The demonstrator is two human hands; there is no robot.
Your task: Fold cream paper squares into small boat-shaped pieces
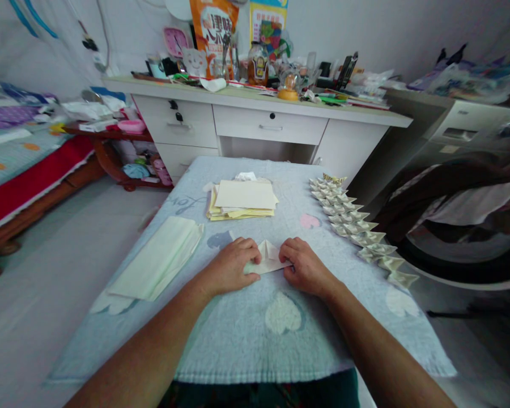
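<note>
Folded paper (269,259) between both hands (234,265) (305,265)

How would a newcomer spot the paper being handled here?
Find the cloth-covered table before the white drawers. Near its middle, the left hand and right hand hold a small, pale folded paper with a pointed flap. Unlike the stacked sheets beyond and the row of folded pieces at right, it alone is held.

Paper stack (247,195), folded-paper row (349,217) block; gap between.
</note>
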